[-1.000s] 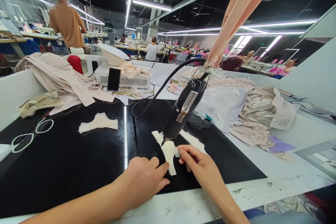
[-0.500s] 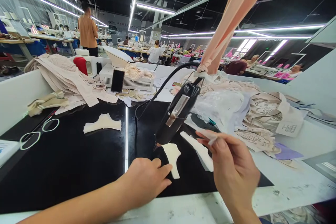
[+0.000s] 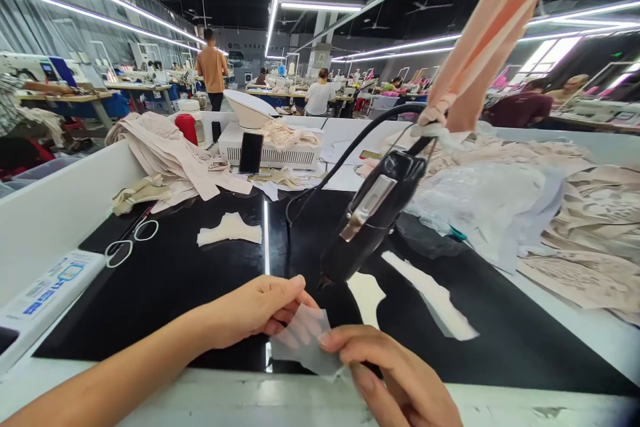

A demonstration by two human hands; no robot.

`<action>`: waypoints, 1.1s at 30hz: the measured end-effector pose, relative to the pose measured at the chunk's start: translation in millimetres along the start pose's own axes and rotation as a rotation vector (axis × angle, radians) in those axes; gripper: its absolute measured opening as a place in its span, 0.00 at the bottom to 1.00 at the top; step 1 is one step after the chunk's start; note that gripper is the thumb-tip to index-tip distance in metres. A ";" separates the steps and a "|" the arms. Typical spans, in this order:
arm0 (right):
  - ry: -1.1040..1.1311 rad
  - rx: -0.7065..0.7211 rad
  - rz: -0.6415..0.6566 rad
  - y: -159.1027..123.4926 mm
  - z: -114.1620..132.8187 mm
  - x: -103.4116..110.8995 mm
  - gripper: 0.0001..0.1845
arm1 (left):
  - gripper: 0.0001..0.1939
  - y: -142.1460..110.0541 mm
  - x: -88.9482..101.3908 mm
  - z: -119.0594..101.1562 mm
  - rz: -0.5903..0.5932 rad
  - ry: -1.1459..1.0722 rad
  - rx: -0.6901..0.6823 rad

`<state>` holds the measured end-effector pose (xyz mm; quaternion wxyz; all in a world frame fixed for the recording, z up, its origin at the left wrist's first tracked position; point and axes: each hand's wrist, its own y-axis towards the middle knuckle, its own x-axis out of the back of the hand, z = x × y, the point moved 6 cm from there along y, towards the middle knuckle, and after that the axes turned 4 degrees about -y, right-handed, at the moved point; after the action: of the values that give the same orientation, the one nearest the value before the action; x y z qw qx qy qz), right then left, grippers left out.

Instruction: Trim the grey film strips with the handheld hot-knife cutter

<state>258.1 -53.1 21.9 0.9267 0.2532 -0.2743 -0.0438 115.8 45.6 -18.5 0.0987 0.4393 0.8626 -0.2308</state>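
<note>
A small sheer white fabric piece (image 3: pixel 306 340) is stretched between my two hands above the front edge of a black mat (image 3: pixel 225 293). My left hand (image 3: pixel 267 307) pinches its upper left corner between thumb and fingers. At its right edge, my right hand (image 3: pixel 393 370) grips the sheer piece with thumb and fingertips. Just beyond hangs a black handheld electric tool (image 3: pixel 367 220), tilted, its tip low over the mat. Cream cut pieces lie flat: one (image 3: pixel 367 297) partly hidden behind the tool and right hand, a long one (image 3: pixel 433 297) to the right, another (image 3: pixel 230 229) at left.
White-handled scissors (image 3: pixel 120 253) and a white box (image 3: pixel 47 293) lie at left. Behind stand a white scale (image 3: pixel 273 147), a phone (image 3: pixel 251 153) and beige fabric strips (image 3: pixel 175 153). Plastic wrap (image 3: pixel 470 193) and lace fabric (image 3: pixel 595 273) are heaped at right. A peach cloth strip (image 3: pixel 480 47) suspends the tool.
My right hand has brought the sheer piece down and left. My left hand has risen off the mat and taken hold of the piece's other side. The view has turned left.
</note>
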 end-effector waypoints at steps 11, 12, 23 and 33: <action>0.487 -0.600 -0.049 3.7 -27.3 -39.8 0.22 | 0.20 -24.4 29.5 -9.7 -0.179 0.099 -0.048; 0.471 -0.624 -0.029 3.9 -28.5 -41.4 0.23 | 0.20 -26.8 32.1 -10.4 -0.184 0.097 -0.055; 0.358 -0.705 0.163 9.4 -35.7 -60.4 0.17 | 0.17 -41.3 55.8 -9.3 -0.270 0.144 -0.082; 0.364 -0.657 0.108 16.6 -28.9 -65.4 0.10 | 0.11 -43.9 65.1 -15.1 -0.336 0.263 -0.091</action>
<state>217.2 -11.4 -22.5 0.9930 -0.0684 -0.0892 -0.0349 42.3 77.0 -15.9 -0.0346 0.3108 0.9387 -0.1455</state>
